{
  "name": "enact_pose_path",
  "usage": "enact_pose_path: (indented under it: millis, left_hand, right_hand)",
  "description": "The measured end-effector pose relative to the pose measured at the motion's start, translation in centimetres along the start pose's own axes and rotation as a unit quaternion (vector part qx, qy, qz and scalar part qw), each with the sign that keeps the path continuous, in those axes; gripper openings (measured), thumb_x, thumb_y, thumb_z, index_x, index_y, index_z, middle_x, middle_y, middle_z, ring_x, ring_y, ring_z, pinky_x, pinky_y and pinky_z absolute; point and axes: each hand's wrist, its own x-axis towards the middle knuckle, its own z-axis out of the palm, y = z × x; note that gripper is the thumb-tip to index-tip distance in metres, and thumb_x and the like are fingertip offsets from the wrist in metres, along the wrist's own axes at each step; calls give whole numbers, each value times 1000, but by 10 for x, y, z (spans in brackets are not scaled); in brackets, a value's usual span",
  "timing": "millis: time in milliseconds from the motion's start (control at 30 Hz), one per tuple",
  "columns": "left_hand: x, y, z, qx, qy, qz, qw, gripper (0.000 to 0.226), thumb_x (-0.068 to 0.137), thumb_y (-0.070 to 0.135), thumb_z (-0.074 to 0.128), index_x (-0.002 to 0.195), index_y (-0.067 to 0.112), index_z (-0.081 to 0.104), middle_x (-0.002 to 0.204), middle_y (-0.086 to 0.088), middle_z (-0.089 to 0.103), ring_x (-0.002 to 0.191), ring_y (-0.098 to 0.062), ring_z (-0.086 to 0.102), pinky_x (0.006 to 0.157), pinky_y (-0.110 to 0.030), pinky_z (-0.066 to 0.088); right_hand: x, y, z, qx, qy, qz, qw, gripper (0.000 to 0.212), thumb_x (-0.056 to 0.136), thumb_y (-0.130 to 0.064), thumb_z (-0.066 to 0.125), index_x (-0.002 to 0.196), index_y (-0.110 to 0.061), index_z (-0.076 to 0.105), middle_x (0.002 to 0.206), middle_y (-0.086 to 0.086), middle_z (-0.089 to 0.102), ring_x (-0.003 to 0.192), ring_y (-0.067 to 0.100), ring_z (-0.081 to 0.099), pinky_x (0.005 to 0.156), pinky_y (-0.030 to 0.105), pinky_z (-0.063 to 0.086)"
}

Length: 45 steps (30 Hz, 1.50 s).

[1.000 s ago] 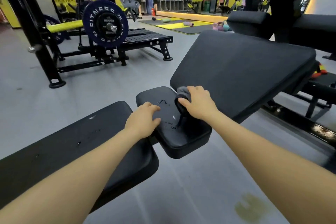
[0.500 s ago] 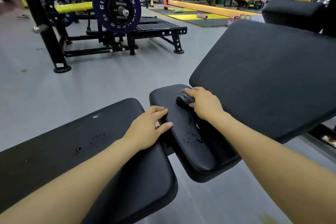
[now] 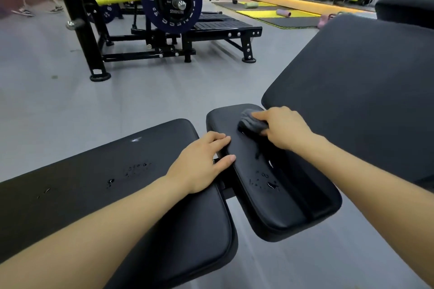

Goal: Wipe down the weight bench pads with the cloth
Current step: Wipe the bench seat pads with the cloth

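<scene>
Cloth (image 3: 252, 122) sits bunched at the far end of the small middle pad (image 3: 270, 178), pinned there under your right hand (image 3: 285, 128), whose fingers (image 3: 260, 115) curl closed over it. That pad's long axis runs from the cloth back toward you, and the beads of water (image 3: 265, 179) lie on its near half, so the stroke likely pulls nearward. Your left hand (image 3: 203, 163) is empty, fingers loosely spread, resting across the gap from the long left pad (image 3: 94, 185) onto the middle pad's edge.
</scene>
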Motion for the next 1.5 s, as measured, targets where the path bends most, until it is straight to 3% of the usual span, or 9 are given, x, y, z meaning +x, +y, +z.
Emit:
enact_pose_path:
  millis: [333,633,933,1200,1367,1500]
  left_hand:
    - [0,-1,1,-4,5,-5,1000,51,92,53,42,139,36,38,140,27,33,122,1,40,94,-14,29]
    - [-1,-1,2,-4,9,-4,1000,50,91,53,42,139,36,39,140,27,34,120,0,42,92,-13,29]
    - [0,-2,2,-2,7,-7,1000,49,92,51,42,139,37,39,141,27,33,124,0,40,95,-15,30]
    - [0,-1,3,-11,15,-3,1000,48,92,51,42,138,36,40,140,27,34,125,0,39,99,-16,31]
    - [0,-1,4,-15,18,-6,1000,48,92,51,42,138,36,40,139,28,34,123,1,39,99,-16,31]
    - [1,-1,1,-5,13,-10,1000,48,92,50,42,138,36,40,140,27,34,125,0,39,101,-20,34]
  right_hand:
    - [80,-10,9,35,41,64,996,42,91,-4,49,129,-22,52,124,10,57,111,32,54,81,33,42]
    - [10,1,9,4,44,-34,998,46,92,-16,53,135,-33,46,124,6,58,112,31,52,85,38,43]
    - [90,-10,18,64,39,39,996,49,93,-9,49,136,-32,46,131,6,55,119,29,51,91,34,43]
    - [-8,-3,13,2,51,-68,996,45,94,-20,49,136,-32,41,117,2,54,105,27,55,77,34,41]
    - [52,-13,27,1,77,-40,996,40,91,-11,48,127,-27,48,108,6,54,95,33,57,69,33,37]
    - [93,-23,28,27,58,-3,998,44,90,-5,49,128,-27,51,115,9,56,105,32,56,74,34,41]
